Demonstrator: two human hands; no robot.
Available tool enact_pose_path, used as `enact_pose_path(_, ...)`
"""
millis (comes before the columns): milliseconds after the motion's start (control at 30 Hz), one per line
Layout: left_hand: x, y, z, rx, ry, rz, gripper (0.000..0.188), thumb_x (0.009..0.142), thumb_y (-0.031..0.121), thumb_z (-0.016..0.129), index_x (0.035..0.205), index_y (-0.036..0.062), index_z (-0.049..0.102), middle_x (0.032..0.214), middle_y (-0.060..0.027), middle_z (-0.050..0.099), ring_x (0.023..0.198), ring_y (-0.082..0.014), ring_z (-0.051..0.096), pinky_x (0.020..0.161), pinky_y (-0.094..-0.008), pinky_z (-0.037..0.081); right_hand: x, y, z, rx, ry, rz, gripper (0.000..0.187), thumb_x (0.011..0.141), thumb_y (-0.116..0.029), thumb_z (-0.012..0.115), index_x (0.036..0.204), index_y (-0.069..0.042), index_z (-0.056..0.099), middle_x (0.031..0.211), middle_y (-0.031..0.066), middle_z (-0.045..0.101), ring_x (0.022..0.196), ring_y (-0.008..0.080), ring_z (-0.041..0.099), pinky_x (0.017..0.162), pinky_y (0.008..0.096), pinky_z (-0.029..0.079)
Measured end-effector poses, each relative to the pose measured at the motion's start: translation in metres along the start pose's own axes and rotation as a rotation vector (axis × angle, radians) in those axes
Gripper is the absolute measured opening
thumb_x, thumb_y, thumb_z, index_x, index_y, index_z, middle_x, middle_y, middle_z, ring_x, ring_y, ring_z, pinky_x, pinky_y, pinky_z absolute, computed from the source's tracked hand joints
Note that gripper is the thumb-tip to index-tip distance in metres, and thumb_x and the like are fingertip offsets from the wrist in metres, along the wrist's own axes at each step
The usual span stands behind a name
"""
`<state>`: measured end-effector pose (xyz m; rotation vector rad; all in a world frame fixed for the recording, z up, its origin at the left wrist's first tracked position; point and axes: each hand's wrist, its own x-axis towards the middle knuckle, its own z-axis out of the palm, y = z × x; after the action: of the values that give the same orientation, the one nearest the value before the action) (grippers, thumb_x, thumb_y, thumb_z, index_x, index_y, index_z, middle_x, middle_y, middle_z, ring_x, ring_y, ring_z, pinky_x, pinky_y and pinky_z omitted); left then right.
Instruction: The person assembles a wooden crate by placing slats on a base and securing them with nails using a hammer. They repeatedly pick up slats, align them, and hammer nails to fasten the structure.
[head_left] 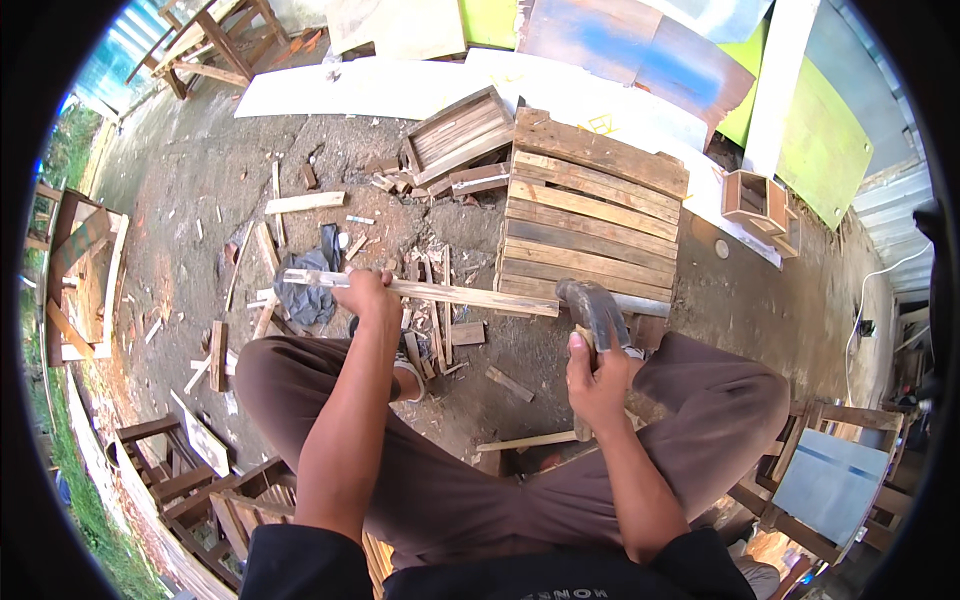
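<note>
My left hand [366, 297] is closed around a long, narrow wooden strip [470, 296], held crosswise above the ground in front of my knees. In my right hand [600, 382] is a claw hammer [597, 310], gripped by its wooden handle with the dark metal head up. The hammer head is right by the strip's right end; whether they touch I cannot tell. Just beyond them stands a slatted wooden platform [590, 228]. Under the strip's left part lies a crumpled dark plastic bag [308, 300].
Wood offcuts [305, 202] and sticks litter the concrete floor. A shallow wooden tray [460, 137] leans by the platform; a small wooden box [755, 203] stands farther right. Wooden frames [180, 480] crowd the lower left, and a blue-topped wooden piece [830, 487] lies lower right.
</note>
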<state>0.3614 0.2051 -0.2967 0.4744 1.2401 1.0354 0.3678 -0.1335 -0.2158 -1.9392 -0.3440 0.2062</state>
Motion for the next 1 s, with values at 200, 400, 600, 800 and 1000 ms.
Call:
enact_pose_path(200,0.004,0.0,-0.003,0.024,0.004,-0.005,0.014,0.106,0.002,0.045,0.117,0.0081,0.039,0.084,-0.0034,0.044,0.055,-0.0117,0.035,0.045,-0.0307,0.032,-0.006,-0.01,0.004,0.377,0.035,0.133,0.018,0.111,-0.016,0.051,0.117,0.0,0.054,0.087,0.006,0.057,0.05,0.0074,0.05,0.043,0.0253,0.042)
enact_pose_path(400,0.002,-0.001,0.0,0.008,0.033,0.004,0.016,0.105,-0.001,0.045,0.116,0.0086,0.039,0.081,-0.003,0.043,0.053,-0.0117,0.035,0.045,-0.0302,0.032,0.007,-0.013,0.0,0.543,0.059,0.308,0.022,0.112,-0.018,0.051,0.099,0.0,0.052,0.077,0.0045,0.055,0.048,0.0083,0.052,0.04,0.0269,0.044)
enact_pose_path(600,0.003,-0.003,0.004,0.024,0.035,-0.003,0.014,0.108,0.005,0.048,0.115,0.0094,0.037,0.077,-0.0024,0.042,0.052,-0.0121,0.035,0.045,-0.0312,0.033,0.011,-0.012,0.005,0.578,-0.005,0.372,0.018,0.112,-0.017,0.05,0.104,0.0,0.051,0.082,0.0053,0.055,0.047,0.0088,0.051,0.04,0.0283,0.044)
enact_pose_path(800,0.008,-0.004,-0.004,0.08,0.046,-0.02,0.023,0.111,0.014,0.048,0.129,0.0055,0.036,0.09,-0.0066,0.046,0.058,-0.0143,0.041,0.046,-0.0314,0.036,0.011,-0.01,0.002,0.392,-0.047,0.366,0.02,0.111,-0.018,0.054,0.102,0.0,0.053,0.077,0.0042,0.055,0.047,0.0079,0.051,0.041,0.027,0.042)
enact_pose_path(1000,0.006,-0.005,-0.002,0.044,0.002,-0.007,0.018,0.111,0.014,0.05,0.121,0.0059,0.037,0.084,-0.0043,0.045,0.056,-0.0136,0.04,0.045,-0.0316,0.034,0.006,0.006,-0.001,0.431,-0.045,0.232,0.016,0.112,-0.019,0.05,0.116,-0.004,0.051,0.085,0.0054,0.055,0.05,0.0085,0.051,0.039,0.0279,0.042)
